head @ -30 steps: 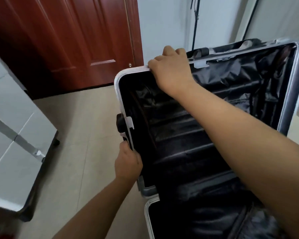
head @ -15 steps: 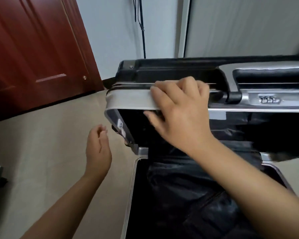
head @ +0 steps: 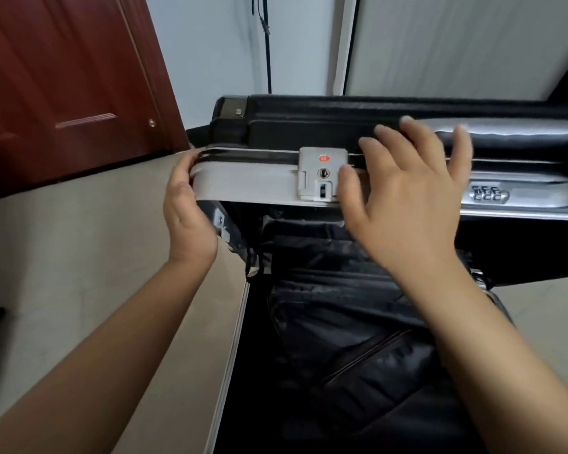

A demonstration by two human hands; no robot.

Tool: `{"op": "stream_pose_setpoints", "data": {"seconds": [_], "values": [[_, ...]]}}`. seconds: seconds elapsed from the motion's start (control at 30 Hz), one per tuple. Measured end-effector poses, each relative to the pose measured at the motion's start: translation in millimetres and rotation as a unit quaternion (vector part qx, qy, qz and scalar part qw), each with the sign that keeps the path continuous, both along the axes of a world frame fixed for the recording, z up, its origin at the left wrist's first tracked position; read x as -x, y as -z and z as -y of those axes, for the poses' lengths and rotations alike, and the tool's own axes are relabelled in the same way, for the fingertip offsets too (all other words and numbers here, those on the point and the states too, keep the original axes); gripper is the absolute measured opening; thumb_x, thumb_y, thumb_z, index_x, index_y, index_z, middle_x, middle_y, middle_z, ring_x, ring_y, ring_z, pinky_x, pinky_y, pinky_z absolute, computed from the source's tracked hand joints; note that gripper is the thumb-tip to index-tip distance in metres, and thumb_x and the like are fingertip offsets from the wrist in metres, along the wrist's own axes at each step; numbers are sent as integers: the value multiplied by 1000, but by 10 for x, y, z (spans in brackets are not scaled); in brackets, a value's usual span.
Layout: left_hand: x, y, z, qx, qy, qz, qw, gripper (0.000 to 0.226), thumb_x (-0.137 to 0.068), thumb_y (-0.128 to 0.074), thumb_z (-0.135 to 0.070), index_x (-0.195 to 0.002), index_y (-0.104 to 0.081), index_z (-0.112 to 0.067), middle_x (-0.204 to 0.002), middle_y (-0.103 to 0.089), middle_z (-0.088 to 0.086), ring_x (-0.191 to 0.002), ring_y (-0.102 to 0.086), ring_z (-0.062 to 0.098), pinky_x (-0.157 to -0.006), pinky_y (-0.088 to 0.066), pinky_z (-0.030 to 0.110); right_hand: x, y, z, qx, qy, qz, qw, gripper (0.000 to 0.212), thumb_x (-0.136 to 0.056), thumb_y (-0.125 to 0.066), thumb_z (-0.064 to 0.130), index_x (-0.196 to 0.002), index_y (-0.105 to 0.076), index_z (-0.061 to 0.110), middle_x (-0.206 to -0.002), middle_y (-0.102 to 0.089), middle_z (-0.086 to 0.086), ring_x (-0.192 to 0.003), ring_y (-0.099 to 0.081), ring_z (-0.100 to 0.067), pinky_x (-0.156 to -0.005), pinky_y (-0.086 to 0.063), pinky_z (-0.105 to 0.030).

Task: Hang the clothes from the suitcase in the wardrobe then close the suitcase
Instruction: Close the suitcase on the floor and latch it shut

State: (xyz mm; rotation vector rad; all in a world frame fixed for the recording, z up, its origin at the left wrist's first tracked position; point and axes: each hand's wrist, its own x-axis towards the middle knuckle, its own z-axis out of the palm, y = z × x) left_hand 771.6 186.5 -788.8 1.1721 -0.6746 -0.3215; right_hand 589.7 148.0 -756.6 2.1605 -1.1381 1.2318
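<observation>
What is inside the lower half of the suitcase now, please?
Only crumpled black lining shows inside the suitcase; no clothes visible. The right hand and its arm cover part, and the lid hides the far end.

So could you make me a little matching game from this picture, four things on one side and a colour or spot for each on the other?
Things:
1. door
2. lock
3. left hand
4. lining

Descriptions:
A. black
B. dark red
C. at the lid's corner
D. grey with a red dot

Pairs: 1-B, 2-D, 3-C, 4-A
</observation>
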Motion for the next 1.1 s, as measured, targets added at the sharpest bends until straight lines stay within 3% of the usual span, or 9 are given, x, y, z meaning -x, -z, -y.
{"op": "stream_pose_setpoints", "data": {"seconds": [0.13, 0.23, 0.27, 0.37, 0.4, 0.47, 0.63, 0.93, 1.1], "values": [[-21, 79, -47, 16, -10, 34, 999, 38, -74, -26, -22, -99, -52, -30, -99, -57, -12, -93, -56, -6, -85, -42, 14, -2, 58, -42, 38, 38, -36, 998, 37, -87, -42, 32, -93, -71, 10, -102, -71, -5, -111, -60, -30, -77, -26, -36], [-239, 156, -223, -19, -21, 235, 972, 49, -78, -28, -32, -120, -49, -19, -115, -52, 8, -107, -51, 11, -99, -42, 39, 83, 79, -107, 46, 12, -70, 996, 39, -87, -43, 38, -96, -70, 12, -102, -70, -4, -112, -53, -27, -71, -25, -36], [-295, 133, -290, -47, -21, 369, 928, 55, -83, -28, -35, -126, -47, -6, -120, -47, 16, -110, -49, 19, -101, -39, 46, 134, 76, -146, 33, 1, -69, 997, 39, -86, -44, 40, -95, -70, 12, -101, -70, -4, -111, -48, -25, -70, -25, -36], [-303, -92, -441, -69, 15, 718, 692, 71, -85, -36, -61, -124, -40, -1, -131, -35, 19, -123, -35, 32, -104, -26, 44, 289, 94, -240, 15, -51, -67, 996, 37, -83, -50, 43, -93, -71, 14, -100, -69, -2, -105, -43, -21, -75, -25, -34], [-234, -185, -464, -70, 39, 773, 630, 71, -82, -40, -62, -123, -40, -5, -134, -34, 18, -126, -32, 32, -105, -23, 44, 345, 118, -265, 10, -60, -64, 996, 37, -83, -51, 43, -94, -72, 14, -104, -69, -3, -107, -44, -21, -79, -25, -35], [-42, -293, -461, -88, 72, 818, 564, 68, -75, -46, -51, -126, -39, -7, -138, -37, 18, -130, -29, 32, -108, -18, 45, 476, 205, -278, 8, -37, -55, 998, 37, -83, -52, 42, -101, -69, 14, -118, -63, -11, -115, -43, -26, -87, -25, -37], [260, -97, -544, -102, 17, 829, 549, 57, -84, -42, -43, -124, -42, -2, -133, -48, 27, -128, -34, 38, -103, -28, 54, 617, 522, -414, 35, 6, -45, 998, 34, -87, -44, 44, -107, -55, 19, -130, -42, -14, -125, -35, -38, -111, -4, -53], [327, 912, -671, -32, -84, 816, 571, 20, -90, -44, -6, -110, -46, -5, -125, -42, 29, -119, -40, 45, -100, -29, 57, 584, 1400, -637, 91, -10, -87, 992, 31, -81, -50, 44, -98, -54, 18, -122, -44, -16, -125, -31, -31, -112, -3, -50], [464, 1268, -655, -25, -67, 797, 600, 16, -96, -37, -11, -110, -46, -9, -122, -42, 24, -116, -42, 41, -99, -28, 55, 822, 1680, -541, 86, -28, -147, 985, 38, -83, -48, 56, -103, -51, 25, -122, -44, -11, -122, -36, -27, -101, -17, -47]]}}
